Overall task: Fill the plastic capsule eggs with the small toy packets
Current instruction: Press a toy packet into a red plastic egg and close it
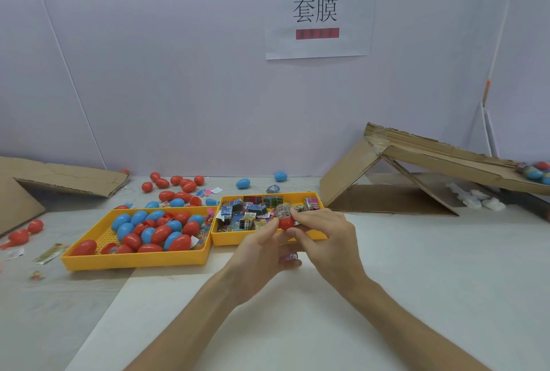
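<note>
My left hand (262, 248) grips a red egg half (286, 222) in front of the right yellow tray (268, 239). My right hand (324, 232) pinches a small toy packet (282, 210) at the top of that half. A purple piece (289, 257) shows under my left fingers; what it is I cannot tell. The right tray holds several small toy packets (247, 216). The left yellow tray (134, 260) is full of red and blue capsule eggs (154, 232).
Loose red eggs (178, 184) and two blue eggs (243, 183) lie behind the trays. Folded cardboard (395, 180) stands at the right, with finished eggs (535, 172) on its slope. Flat cardboard (59, 180) lies at the left, with stray eggs (26, 232) and wrappers near it.
</note>
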The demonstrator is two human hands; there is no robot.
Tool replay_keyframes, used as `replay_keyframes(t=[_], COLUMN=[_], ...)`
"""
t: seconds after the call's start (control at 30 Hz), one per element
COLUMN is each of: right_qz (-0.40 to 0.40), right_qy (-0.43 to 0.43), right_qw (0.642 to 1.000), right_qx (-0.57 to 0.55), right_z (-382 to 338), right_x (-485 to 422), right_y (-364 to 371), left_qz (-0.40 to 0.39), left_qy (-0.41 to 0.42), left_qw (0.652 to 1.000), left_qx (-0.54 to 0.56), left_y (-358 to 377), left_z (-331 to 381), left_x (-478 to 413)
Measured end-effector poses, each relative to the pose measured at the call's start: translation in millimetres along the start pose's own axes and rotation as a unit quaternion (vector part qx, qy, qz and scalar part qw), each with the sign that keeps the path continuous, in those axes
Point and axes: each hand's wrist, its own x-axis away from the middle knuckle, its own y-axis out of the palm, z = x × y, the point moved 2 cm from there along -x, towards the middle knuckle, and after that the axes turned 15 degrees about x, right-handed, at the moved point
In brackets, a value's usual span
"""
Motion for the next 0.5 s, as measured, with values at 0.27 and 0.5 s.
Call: replay_keyframes(t=[0.27, 0.5], right_qz=[0.01, 0.021], right_qy=[-0.007, -0.026], right_qw=[1.0, 0.999], right_qx=[-0.016, -0.016], right_z=[0.1, 0.9], right_x=[0.4, 1.7], right_y=[-0.1, -0.6], left_qz=[0.016, 0.015], left_qy=[0.006, 0.015], left_qw=[0.999, 0.999], left_qx=[-0.033, -0.046], left_y=[-1.6, -2.6], left_z=[-0.5, 0.1], left_x=[0.6, 0.6])
